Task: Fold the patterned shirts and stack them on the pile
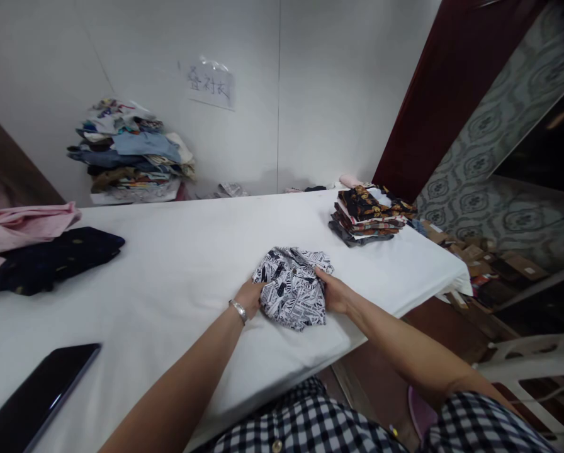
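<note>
white table [169, 277], hands [251, 297] gripping shirt [291, 286]

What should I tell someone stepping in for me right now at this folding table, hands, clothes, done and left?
Left hand: gripping the left edge of the black-and-white printed garment.
Right hand: gripping its right edge.
The garment lies bunched into a small bundle on the white table, near the front edge.
Done: a folded stack of patterned clothes sits at the far right corner.
Left: a pink garment and a dark navy garment lie loose at the left; a heap of clothes sits by the wall.
</note>
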{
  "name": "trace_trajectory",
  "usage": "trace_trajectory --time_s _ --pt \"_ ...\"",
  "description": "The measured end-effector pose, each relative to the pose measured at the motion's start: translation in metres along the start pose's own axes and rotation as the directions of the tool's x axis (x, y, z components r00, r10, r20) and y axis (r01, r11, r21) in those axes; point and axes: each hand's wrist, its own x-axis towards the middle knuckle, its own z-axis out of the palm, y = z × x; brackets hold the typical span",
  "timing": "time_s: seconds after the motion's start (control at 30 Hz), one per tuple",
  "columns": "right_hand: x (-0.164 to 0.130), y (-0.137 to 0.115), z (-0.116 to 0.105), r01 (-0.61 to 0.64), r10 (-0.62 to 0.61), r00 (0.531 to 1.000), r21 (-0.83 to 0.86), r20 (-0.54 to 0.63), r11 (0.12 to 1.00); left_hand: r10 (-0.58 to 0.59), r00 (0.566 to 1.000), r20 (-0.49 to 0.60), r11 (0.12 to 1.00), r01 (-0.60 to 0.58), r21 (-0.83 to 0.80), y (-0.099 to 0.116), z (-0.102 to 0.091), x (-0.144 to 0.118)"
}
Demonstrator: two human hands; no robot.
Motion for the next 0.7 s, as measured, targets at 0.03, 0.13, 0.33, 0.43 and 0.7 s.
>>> trace_trajectory --time_s 0.03,0.13,0.33,0.43,0.7 --pt "0.002 0.003 0.005 0.031 -0.031 0.999 0.012 -0.007 0.999 0.003 1.000 -0.006 1.000 -0.003 -0.011 0.000 0.000 -0.001" --pt "0.004 0.012 0.016 0.149 -0.146 0.986 0.031 -0.081 0.988 -0.005 1.000 -0.030 0.999 0.004 -0.039 0.001 0.000 -0.005" --pt "0.004 0.012 0.021 0.253 -0.240 0.958 0.067 -0.155 0.965 -0.053 0.996 0.072 0.995 0.058 -0.077 0.008 -0.006 -0.012" --pt "0.002 0.000 0.018 0.315 -0.307 0.945 0.060 -0.110 0.947 -0.101 0.989 0.104 0.989 0.111 -0.096 0.011 -0.009 -0.013" --pt "0.000 -0.086 0.008 0.548 -0.547 0.835 0.008 -0.061 0.836 -0.111 0.994 0.022 0.993 0.110 0.053 0.015 -0.009 -0.018"
